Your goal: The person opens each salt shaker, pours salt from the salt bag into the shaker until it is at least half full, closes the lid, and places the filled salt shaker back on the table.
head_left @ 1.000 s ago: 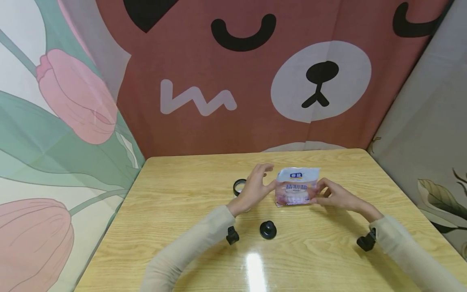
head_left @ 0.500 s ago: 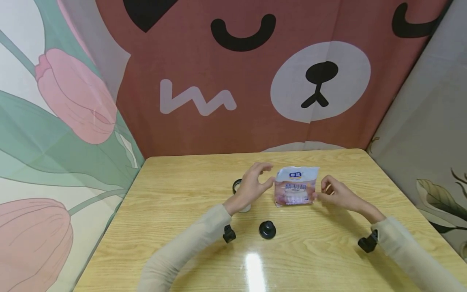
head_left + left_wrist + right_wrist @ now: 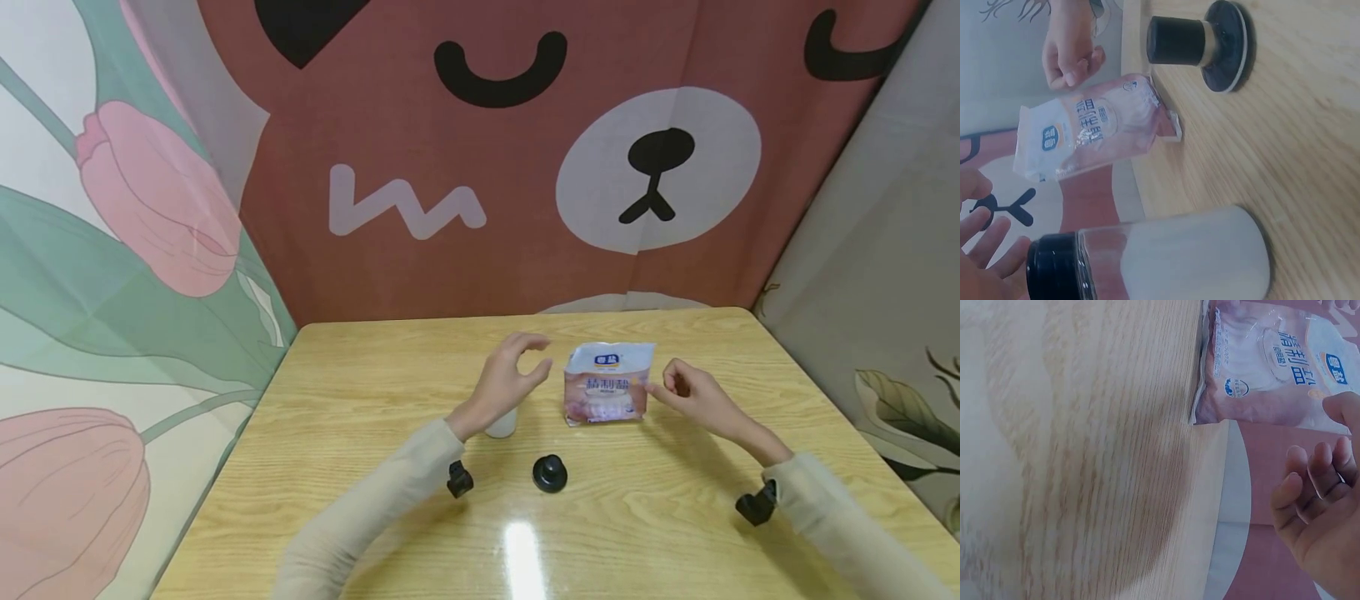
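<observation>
A pink and white bag of salt (image 3: pixel 609 387) stands upright on the table. My right hand (image 3: pixel 697 398) is at its right side, fingers loosely curled around nothing; in the right wrist view the thumb (image 3: pixel 1342 411) overlaps the bag's edge, and I cannot tell if it touches. To the left of the bag, my left hand (image 3: pixel 501 375) is held with fingers and thumb apart. It partly hides a clear jar (image 3: pixel 502 425) in the head view. In the left wrist view the jar (image 3: pixel 1179 256) has a black collar and white contents. A black knobbed lid (image 3: pixel 551 473) lies nearer to me.
The wooden table (image 3: pixel 360 375) ends at a printed cloth backdrop (image 3: pixel 420 275). More patterned cloth (image 3: pixel 165 200) hangs on the left side. A small black wrist camera (image 3: pixel 460 480) sits under the left sleeve, and another camera (image 3: pixel 756 503) under the right one.
My left hand has moved left, away from the bag and over the jar. My right hand has let go of the bag's edge and drawn back slightly. The bag stays standing.
</observation>
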A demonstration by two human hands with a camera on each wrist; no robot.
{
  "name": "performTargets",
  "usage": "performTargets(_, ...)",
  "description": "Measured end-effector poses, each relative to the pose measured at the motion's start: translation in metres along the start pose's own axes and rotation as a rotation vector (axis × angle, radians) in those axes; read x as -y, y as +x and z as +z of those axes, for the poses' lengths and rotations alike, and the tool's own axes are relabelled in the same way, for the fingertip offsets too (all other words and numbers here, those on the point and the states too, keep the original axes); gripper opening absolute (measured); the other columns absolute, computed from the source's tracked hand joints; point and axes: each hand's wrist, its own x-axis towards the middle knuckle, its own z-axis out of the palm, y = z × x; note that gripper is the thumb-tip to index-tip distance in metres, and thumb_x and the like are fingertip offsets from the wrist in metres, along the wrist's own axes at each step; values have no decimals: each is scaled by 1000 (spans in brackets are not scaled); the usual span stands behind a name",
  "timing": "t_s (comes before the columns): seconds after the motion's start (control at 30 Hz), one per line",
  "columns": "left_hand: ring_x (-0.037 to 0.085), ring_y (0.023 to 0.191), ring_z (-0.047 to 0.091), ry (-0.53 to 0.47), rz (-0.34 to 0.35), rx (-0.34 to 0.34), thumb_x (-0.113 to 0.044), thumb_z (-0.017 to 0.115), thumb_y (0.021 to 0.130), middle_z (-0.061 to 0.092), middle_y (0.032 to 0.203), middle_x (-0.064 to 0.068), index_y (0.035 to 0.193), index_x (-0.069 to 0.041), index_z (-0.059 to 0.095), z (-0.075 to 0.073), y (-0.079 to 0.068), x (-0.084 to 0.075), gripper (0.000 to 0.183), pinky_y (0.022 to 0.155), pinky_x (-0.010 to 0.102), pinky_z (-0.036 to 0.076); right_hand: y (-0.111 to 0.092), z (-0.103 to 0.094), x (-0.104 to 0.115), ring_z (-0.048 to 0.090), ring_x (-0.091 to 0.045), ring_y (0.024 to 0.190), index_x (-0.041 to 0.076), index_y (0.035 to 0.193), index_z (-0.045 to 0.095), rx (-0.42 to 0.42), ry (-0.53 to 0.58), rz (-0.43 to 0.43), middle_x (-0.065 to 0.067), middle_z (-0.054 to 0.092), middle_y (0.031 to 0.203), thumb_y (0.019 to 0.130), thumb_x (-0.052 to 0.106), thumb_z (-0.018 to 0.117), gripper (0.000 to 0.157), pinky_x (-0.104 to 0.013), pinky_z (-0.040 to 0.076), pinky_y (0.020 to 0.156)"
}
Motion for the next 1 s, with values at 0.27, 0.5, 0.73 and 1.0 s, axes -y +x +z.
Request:
performTargets(0.27,6,97,50,-1,4,-21,-23,61,84,56,104,-5,110,-14,57,-4,-3,10,28,86,25,41,2,8,-23,33,-6,46,12,71,43,-77,-27,-71,2,37,55,82,7,63,24,-23,28,37)
performTargets(0.5,3,97,49,20,-13,-26,-27,59,85,56,104,-7,110,-18,57,-9,-7,14,27,84,25,42,3,7,7,36,-12,45,8,68,47,-60,-15,-98,-1,40,55,81,1,62,21,-22,30,39)
performTargets(0.73,5,99,49,10,-36,-27,-30,58,85,54,107,-6,112,-19,55,-15,-13,21,29,85,25,42,1,9,22,40,-16,47,8,67,51,-26,-23,-88,-3,46,56,82,0,60,19,-22,33,40)
performTargets(1.0,7,102,48,-1,-101,11,-41,56,84,52,111,-6,118,-20,50,-23,-18,27,40,85,29,43,2,12,32,45,-16,46,15,70,55,15,-7,-110,2,56,61,83,0,59,21,-21,37,40)
